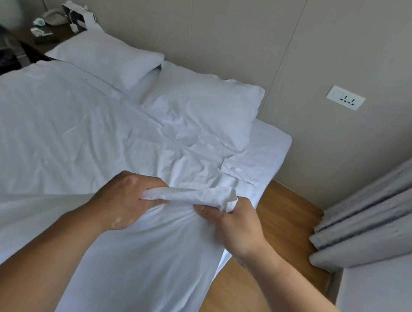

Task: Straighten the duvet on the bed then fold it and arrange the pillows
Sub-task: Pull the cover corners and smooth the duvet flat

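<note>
A white duvet [59, 135] covers most of the bed, wrinkled near its right side. Both my hands hold a bunched edge of it lifted above the bed's right edge. My left hand [124, 200] grips the left end of the bunch, and my right hand [235, 225] grips the right end, where a corner sticks up. Two white pillows lie at the head: the left pillow [106, 58] and the right pillow [206, 103], whose lower part lies on the duvet. The fitted white sheet [266, 150] shows at the bed's right corner.
A dark bedside table [47, 35] with a phone and small items stands at the far left. Beige wall panels with a socket plate [345, 98] run behind the bed. Grey curtains [394, 205] hang at the right. Wooden floor [258, 289] lies between bed and curtains.
</note>
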